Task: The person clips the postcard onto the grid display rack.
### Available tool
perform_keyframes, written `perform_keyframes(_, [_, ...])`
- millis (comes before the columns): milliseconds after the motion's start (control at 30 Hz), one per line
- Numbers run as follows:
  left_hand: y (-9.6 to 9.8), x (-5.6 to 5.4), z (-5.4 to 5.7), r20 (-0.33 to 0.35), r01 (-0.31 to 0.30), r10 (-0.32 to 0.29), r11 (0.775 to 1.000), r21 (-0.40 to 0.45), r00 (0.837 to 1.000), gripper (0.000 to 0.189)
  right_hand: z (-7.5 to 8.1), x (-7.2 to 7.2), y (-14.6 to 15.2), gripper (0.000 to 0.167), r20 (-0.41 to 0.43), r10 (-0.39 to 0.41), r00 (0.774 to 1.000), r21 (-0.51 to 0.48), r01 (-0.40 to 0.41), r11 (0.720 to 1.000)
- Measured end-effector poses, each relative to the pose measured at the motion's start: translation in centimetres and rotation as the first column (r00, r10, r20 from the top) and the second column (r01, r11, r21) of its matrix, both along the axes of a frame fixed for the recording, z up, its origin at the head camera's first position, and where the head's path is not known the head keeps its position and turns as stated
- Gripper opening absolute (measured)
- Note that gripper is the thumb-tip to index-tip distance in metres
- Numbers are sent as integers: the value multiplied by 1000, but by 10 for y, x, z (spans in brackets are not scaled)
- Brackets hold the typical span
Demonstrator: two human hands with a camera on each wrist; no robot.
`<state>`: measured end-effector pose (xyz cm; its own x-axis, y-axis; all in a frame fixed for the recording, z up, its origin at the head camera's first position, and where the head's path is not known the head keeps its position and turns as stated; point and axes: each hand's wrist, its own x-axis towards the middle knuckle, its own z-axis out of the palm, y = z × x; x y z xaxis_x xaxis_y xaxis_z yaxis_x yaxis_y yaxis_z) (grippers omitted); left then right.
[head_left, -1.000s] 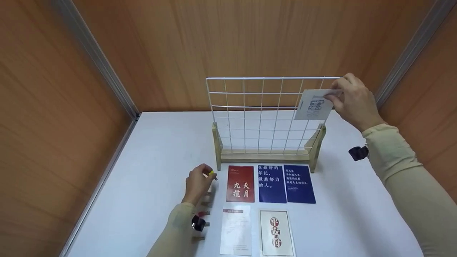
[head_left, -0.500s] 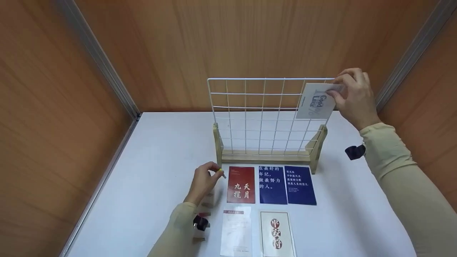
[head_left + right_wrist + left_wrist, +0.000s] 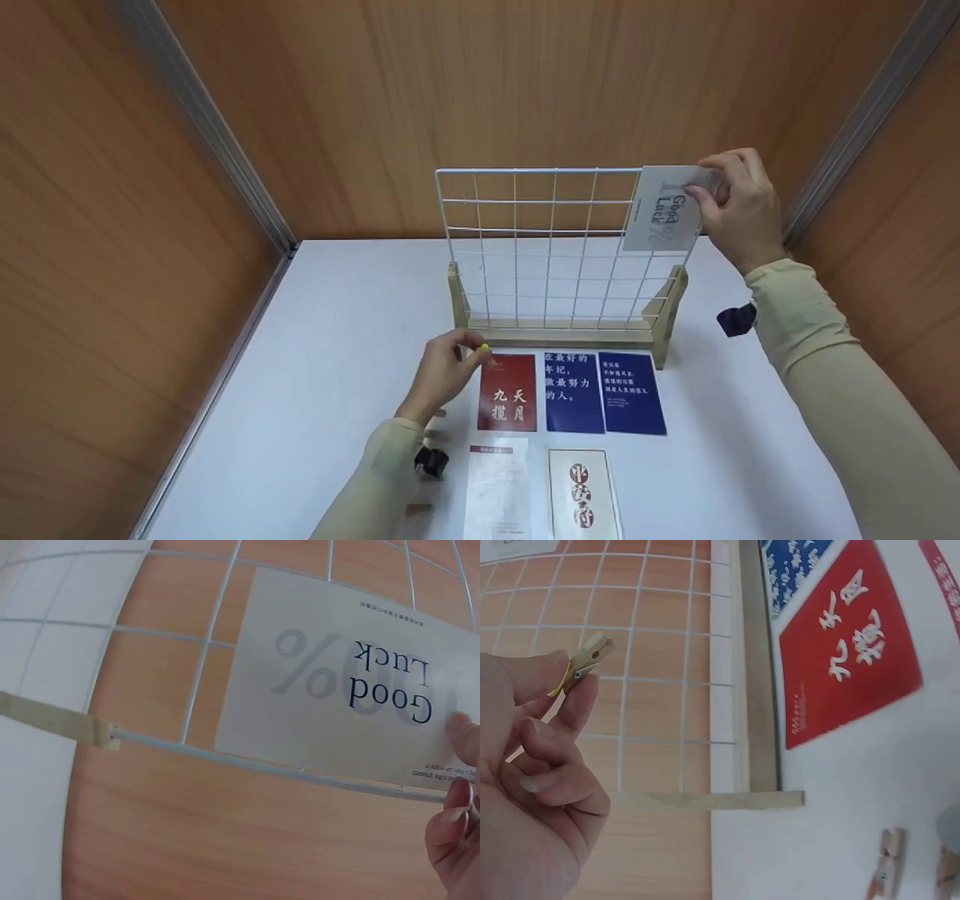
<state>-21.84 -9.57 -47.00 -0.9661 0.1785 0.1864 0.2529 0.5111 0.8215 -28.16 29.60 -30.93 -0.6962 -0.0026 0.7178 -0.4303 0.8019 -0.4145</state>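
Note:
My right hand (image 3: 739, 206) pinches the upper right corner of a white "Good Luck" card (image 3: 660, 217) between thumb and fingers. The card lies against the upper right corner of the white wire grid (image 3: 536, 232); its printing shows close up in the right wrist view. My left hand (image 3: 442, 371) pinches a small wooden clothespin (image 3: 585, 664) with a yellow mark, which points away from the fingertips in the left wrist view. That hand is over the upper left corner of a red card (image 3: 507, 394), in front of the grid's wooden stand (image 3: 559, 335).
Two blue cards (image 3: 574, 394) lie right of the red one. Nearer the front are a white printed card (image 3: 497, 491) and a cream card (image 3: 581, 495) with red characters. Several clothespins (image 3: 420, 509) lie left of them, partly behind the left arm. Wooden walls (image 3: 525, 82) enclose the table.
The right hand has brought the card up level with the grid's top bar and straightened it. My left hand has moved right and away from me, carrying the clothespin from beside the red card.

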Motion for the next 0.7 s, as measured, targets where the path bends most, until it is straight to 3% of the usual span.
perform_keyframes(133, [8,-4,19,-81,38,-37,999,18,996,11,-2,-1,0,31,-28,-2,1000,-4,2,1000])
perform_keyframes(367, [27,-13,64,-193,84,-74,996,42,978,25,-6,1,-2,32,-23,-21,1000,-17,21,1000])
perform_keyframes(500, [39,-20,86,-253,110,-90,992,63,963,20,-8,0,-2,32,-36,-32,999,-9,32,999])
perform_keyframes(700, [56,-26,110,-349,142,-123,989,28,929,16,-13,1,-6,31,-52,-31,998,-12,30,999])
